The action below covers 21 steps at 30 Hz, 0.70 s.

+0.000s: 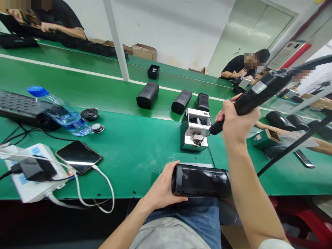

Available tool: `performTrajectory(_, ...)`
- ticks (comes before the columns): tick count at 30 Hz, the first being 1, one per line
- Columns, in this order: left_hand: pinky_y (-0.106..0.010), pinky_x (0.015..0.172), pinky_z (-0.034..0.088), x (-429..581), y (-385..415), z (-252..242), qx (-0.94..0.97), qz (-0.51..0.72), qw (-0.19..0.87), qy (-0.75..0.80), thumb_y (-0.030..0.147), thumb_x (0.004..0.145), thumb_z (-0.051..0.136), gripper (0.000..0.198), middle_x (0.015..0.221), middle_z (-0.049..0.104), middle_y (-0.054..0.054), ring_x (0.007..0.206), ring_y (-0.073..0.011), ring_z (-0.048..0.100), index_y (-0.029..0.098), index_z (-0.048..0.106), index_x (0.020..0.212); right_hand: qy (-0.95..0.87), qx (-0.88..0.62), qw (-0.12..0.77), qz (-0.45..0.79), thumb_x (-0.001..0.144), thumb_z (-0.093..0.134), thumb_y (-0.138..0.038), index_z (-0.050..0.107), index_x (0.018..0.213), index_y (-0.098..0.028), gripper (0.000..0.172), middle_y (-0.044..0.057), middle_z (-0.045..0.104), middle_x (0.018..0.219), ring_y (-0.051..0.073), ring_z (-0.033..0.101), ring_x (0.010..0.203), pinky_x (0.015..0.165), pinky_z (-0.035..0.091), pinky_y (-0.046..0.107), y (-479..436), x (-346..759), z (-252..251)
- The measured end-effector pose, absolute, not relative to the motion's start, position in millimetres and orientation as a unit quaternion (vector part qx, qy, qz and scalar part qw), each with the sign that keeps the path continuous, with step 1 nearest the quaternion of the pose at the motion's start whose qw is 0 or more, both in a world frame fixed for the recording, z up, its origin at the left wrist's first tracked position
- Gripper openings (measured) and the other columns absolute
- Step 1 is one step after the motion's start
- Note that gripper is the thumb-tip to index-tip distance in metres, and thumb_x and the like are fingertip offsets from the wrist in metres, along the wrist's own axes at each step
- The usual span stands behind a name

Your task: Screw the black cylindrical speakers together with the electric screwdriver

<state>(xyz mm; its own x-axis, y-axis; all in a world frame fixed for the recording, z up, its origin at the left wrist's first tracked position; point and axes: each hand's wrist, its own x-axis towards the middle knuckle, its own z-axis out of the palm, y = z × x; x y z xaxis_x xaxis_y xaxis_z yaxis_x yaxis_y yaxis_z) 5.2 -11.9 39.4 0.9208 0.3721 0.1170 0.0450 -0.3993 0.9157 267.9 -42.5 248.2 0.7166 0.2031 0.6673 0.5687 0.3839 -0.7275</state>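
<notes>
My left hand is wrapped around the left end of a black speaker housing, which lies on its side at the table's front edge. In my right hand is a black electric screwdriver, tilted with its bit pointing down and to the left. The bit's tip is at the front outlet of a white and black screw feeder; whether a screw sits on it is too small to tell. My right forearm hides the housing's right end.
To the left are a water bottle, a phone, a white power strip with loose cables, and a round speaker driver. Several black housings stand on the green belt behind. Co-workers sit at the back left and right; another person's arm reaches in at right.
</notes>
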Motion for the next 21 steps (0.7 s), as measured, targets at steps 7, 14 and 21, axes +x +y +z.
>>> performTrajectory(7, -0.065, 0.135, 0.049, 4.8, -12.1, 41.7, 0.821, 0.154, 0.533, 0.136, 0.029, 0.069, 0.110, 0.125, 0.173, 0.051, -0.018, 0.162, -0.0449, 0.054, 0.032, 0.036, 0.170, -0.366, -0.525, 0.758, -0.128, 0.080, 0.079, -0.029, 0.060, 0.095, -0.025, 0.025, -0.010, 0.053, 0.059, 0.015, 0.050, 0.040, 0.040, 0.044, 0.029, -42.5, 272.0, 244.0)
performTrajectory(14, -0.062, 0.134, 0.050, 3.9, -11.8, 42.1, 0.826, 0.143, 0.526, 0.144, 0.031, 0.073, 0.109, 0.123, 0.173, 0.050, -0.018, 0.160, -0.0436, 0.056, 0.032, 0.034, 0.170, -0.420, -0.498, 0.754, -0.082, 0.082, 0.078, -0.027, 0.061, 0.095, -0.026, 0.022, -0.011, 0.051, 0.055, 0.015, 0.048, 0.036, 0.037, 0.046, 0.030, -45.8, 277.2, 246.1)
performTrajectory(21, -0.062, 0.135, 0.049, 4.1, -10.4, 41.5, 0.832, 0.137, 0.517, 0.147, 0.033, 0.074, 0.107, 0.123, 0.174, 0.047, -0.018, 0.160, -0.0433, 0.056, 0.032, 0.031, 0.170, -0.514, -0.491, 0.703, -0.033, 0.089, 0.078, -0.029, 0.062, 0.102, -0.025, 0.020, -0.008, 0.053, 0.067, 0.013, 0.051, 0.045, 0.043, 0.046, 0.029, -37.4, 278.0, 242.2)
